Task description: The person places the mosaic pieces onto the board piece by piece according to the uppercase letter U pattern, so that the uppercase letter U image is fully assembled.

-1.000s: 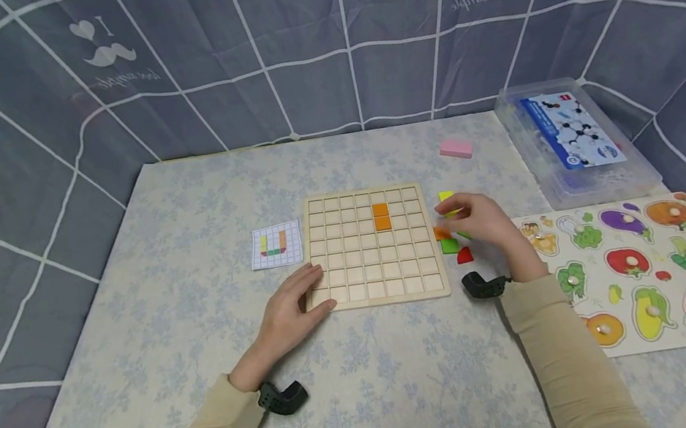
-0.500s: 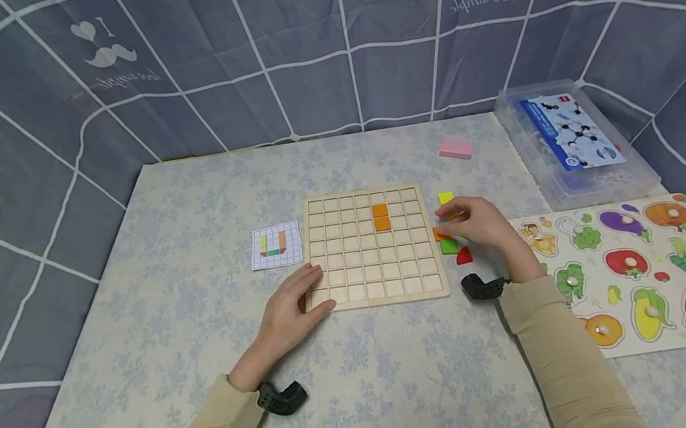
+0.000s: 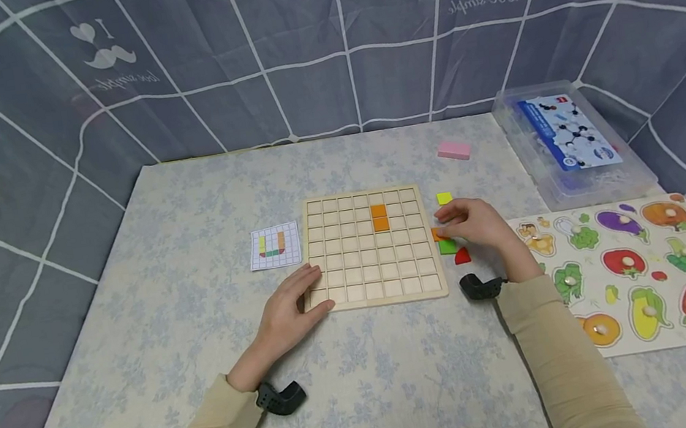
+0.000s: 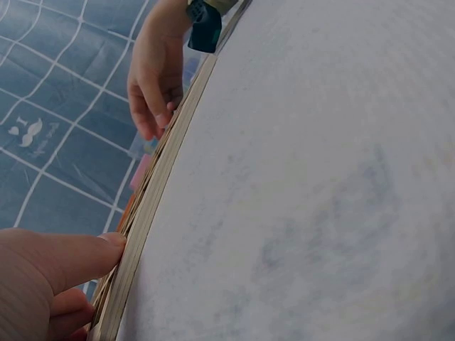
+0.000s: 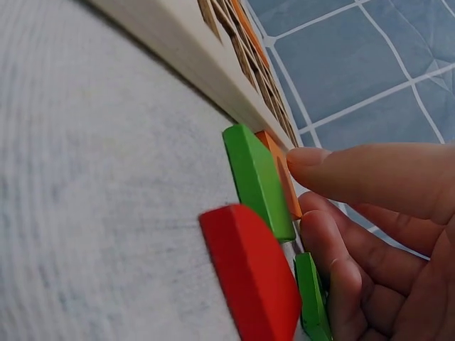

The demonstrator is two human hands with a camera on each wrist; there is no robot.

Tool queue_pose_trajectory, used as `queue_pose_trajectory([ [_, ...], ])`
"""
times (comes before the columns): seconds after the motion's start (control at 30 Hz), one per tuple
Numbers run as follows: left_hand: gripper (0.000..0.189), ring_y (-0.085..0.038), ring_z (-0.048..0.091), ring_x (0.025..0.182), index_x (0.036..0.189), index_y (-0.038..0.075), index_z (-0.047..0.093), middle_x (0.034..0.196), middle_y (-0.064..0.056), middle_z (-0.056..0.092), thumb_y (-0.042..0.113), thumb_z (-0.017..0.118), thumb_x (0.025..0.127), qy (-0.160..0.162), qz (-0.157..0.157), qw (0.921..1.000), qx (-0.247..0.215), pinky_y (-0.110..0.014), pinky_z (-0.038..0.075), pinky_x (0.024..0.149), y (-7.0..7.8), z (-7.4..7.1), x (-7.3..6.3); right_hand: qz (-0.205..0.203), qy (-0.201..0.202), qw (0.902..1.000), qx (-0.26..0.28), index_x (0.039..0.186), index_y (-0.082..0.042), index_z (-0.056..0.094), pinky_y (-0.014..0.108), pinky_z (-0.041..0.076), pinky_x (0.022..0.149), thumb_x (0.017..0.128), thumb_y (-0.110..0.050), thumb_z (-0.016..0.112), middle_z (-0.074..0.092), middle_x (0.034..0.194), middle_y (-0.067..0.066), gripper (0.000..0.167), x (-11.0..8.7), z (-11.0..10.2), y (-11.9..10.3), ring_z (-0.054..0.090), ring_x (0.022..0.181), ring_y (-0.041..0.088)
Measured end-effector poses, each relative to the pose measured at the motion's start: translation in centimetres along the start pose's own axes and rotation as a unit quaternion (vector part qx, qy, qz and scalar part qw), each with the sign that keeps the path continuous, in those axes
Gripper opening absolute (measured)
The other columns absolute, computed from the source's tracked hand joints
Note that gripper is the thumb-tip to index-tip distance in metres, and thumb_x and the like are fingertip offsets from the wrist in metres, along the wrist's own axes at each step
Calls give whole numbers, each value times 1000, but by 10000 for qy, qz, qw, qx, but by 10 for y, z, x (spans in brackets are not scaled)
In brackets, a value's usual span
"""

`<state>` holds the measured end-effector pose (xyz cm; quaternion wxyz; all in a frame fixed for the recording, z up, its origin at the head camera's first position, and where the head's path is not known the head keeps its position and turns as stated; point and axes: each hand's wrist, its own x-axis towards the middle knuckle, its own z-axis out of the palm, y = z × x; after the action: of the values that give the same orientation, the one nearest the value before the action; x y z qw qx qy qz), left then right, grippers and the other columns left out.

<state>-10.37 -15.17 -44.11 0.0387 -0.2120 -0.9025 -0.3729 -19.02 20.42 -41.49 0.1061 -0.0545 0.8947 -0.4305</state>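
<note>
A wooden grid board point(image 3: 359, 300) lies mid-table, with two orange square tiles point(image 3: 380, 217) set in its upper part. My left hand point(image 3: 287, 311) rests at its lower-left corner, fingers on the left side and thumb against the front edge. Right of the board, my right hand point(image 3: 477, 223) pinches an orange tile point(image 5: 283, 174); the thumb meets it, and the far contact is partly hidden. Beside that tile are a green square tile point(image 5: 257, 183), a red quarter-round tile point(image 5: 252, 277) and another green piece point(image 5: 311, 295). A yellow tile point(image 3: 443, 198) lies beyond the right hand.
Left of the board lies a pattern card point(image 3: 275, 246) printed with a coloured U shape. A pink block point(image 3: 454, 150) sits farther back. At right are a clear plastic box point(image 3: 579, 190) and a vegetable knob puzzle point(image 3: 628, 341). A tiled-print curtain point(image 3: 313, 100) hangs behind.
My right thumb has settled lower onto the orange tile, covering more of it. The left hand and the board stay put; the head view has shifted slightly.
</note>
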Motion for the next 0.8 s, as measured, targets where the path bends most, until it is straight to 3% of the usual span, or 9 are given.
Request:
queue_pose_trajectory([
  [0.43,58,-31,40,130,131,-3,53,137,-19,47,23,73,83,-10,-23,10000,63,-44,38,104,-1,-1,0,25,-156,9998,-139,113,4,62,42,49,84,85,-13,69,62,108,21,33,4,-2,0,59,96,32],
  [0.8,58,-30,39,131,132,-3,52,138,-19,46,24,72,84,-86,-8,10000,28,-43,37,105,-1,-1,1,59,-194,9997,-133,111,3,64,35,49,77,82,-13,72,64,103,18,34,2,-5,1,59,91,29],
])
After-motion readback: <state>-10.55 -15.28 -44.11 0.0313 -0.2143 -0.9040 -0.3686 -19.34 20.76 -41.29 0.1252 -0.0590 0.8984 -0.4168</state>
